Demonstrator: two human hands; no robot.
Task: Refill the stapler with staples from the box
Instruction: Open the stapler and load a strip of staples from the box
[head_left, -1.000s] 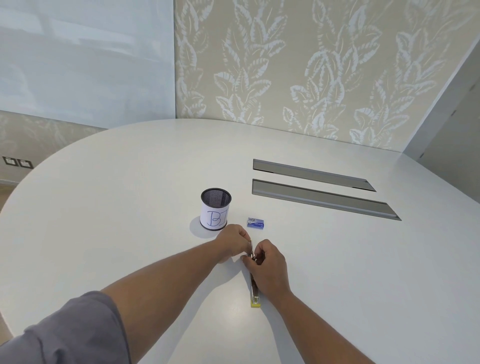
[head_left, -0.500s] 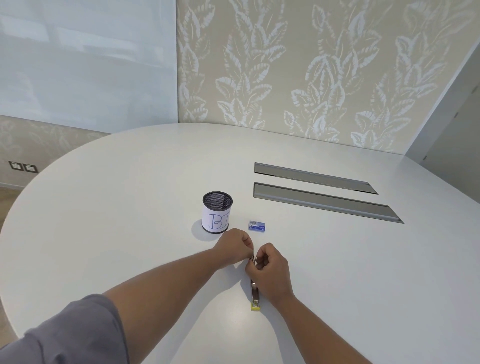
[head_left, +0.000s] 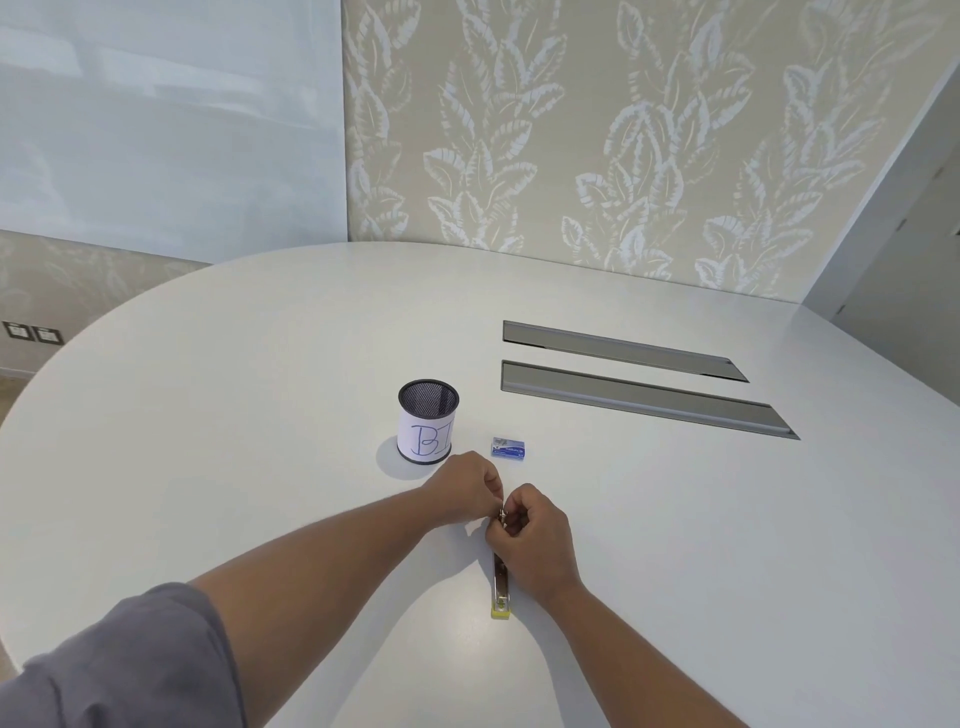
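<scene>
The stapler (head_left: 501, 590) lies flat on the white table (head_left: 260, 415), a thin metal strip with a yellow end pointing toward me. My right hand (head_left: 535, 540) covers its far half and is closed on it. My left hand (head_left: 467, 491) meets the right hand at the stapler's far tip, fingers pinched on a small metal part there. What lies between the fingertips is hidden. The small blue staple box (head_left: 508, 447) rests on the table just beyond both hands, untouched.
A black mesh pen cup (head_left: 428, 421) with a paper label marked "BI" stands left of the staple box. Two long grey cable slots (head_left: 639, 397) are set into the table at the right. The table's curved edge runs along the left.
Both hands have stayed together at the stapler's far end with only small finger shifts. The view has tilted slightly, so everything sits a little lower in the frame.
</scene>
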